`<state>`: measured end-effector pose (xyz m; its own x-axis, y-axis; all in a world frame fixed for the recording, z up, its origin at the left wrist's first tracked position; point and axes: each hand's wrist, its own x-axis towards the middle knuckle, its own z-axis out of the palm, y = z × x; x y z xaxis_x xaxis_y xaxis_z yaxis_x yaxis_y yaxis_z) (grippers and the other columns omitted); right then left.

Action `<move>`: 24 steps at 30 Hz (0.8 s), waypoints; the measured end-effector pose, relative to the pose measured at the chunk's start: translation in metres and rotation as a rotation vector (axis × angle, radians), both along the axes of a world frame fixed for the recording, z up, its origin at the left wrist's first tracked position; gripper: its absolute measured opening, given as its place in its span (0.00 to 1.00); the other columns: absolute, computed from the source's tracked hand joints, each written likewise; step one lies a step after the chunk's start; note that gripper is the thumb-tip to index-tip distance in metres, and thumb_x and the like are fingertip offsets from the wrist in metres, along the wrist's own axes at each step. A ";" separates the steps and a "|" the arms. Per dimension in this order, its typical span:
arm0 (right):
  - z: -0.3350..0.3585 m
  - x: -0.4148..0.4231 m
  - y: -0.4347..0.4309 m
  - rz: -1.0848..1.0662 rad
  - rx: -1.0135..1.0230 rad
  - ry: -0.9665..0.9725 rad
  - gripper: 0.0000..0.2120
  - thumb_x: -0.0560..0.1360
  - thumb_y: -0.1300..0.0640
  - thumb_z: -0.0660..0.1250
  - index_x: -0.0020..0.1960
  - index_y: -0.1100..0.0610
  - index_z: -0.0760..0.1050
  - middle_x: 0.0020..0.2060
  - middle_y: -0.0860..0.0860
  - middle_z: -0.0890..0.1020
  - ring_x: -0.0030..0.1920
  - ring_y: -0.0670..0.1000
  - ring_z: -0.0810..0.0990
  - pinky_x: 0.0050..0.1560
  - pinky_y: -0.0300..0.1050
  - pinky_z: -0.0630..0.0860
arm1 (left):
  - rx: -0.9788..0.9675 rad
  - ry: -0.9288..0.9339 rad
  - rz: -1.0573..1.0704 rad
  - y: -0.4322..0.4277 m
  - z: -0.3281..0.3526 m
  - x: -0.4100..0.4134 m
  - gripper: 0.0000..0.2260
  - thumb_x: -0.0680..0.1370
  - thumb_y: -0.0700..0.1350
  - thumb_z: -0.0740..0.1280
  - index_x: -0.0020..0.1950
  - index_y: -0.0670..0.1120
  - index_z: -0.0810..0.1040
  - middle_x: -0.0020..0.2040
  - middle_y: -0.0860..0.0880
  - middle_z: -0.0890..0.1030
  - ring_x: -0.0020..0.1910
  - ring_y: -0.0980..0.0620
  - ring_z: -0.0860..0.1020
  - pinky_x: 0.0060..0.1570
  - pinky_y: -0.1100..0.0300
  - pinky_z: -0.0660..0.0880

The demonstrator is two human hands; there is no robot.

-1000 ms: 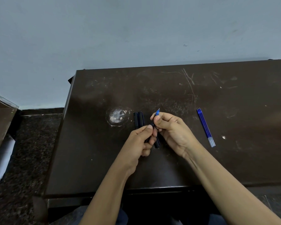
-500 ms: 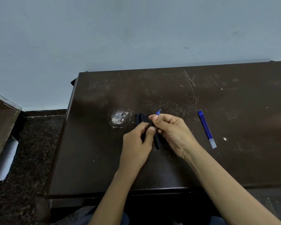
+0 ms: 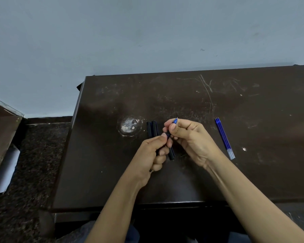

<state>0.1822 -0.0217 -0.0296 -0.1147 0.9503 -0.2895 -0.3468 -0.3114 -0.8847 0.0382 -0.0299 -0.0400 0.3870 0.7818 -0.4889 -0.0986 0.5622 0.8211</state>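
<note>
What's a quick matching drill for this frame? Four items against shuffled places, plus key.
1. blue refill
2. spare refills
3. black pen pieces
4. black pen barrel

A. lying on the table, right of both hands
B. pinched in the right hand, tip up
C. lying beside the pale round scuff
D. gripped in the left hand

Pairs: 1-B, 2-A, 3-C, 4-D

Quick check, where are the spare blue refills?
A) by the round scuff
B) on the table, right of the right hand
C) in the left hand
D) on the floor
B: the spare blue refills lie on the table, apart from the right hand, on its right.
</note>
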 end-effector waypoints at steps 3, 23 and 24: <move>0.001 0.001 0.001 0.049 -0.023 0.040 0.10 0.77 0.66 0.61 0.54 0.66 0.78 0.40 0.56 0.82 0.32 0.50 0.77 0.39 0.39 0.78 | 0.056 0.046 -0.035 0.000 0.000 -0.002 0.17 0.82 0.51 0.57 0.37 0.49 0.76 0.27 0.54 0.68 0.20 0.61 0.58 0.18 0.70 0.56; -0.011 -0.004 0.005 -0.093 -0.126 0.054 0.08 0.76 0.68 0.63 0.53 0.66 0.78 0.39 0.57 0.79 0.31 0.48 0.75 0.33 0.38 0.76 | 0.278 0.297 0.089 -0.006 -0.010 0.005 0.12 0.82 0.52 0.59 0.43 0.52 0.79 0.35 0.57 0.82 0.26 0.63 0.69 0.25 0.71 0.66; -0.011 -0.003 0.005 -0.092 -0.131 0.053 0.09 0.76 0.69 0.61 0.54 0.65 0.78 0.41 0.56 0.81 0.31 0.47 0.76 0.34 0.37 0.77 | 0.307 0.308 0.075 -0.006 -0.010 0.005 0.10 0.81 0.52 0.61 0.43 0.54 0.79 0.36 0.57 0.82 0.27 0.64 0.71 0.27 0.71 0.67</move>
<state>0.1787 -0.0165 -0.0408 -0.0475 0.9120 -0.4074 -0.4245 -0.3877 -0.8183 0.0436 -0.0357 -0.0505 0.1965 0.9291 -0.3132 0.1457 0.2882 0.9464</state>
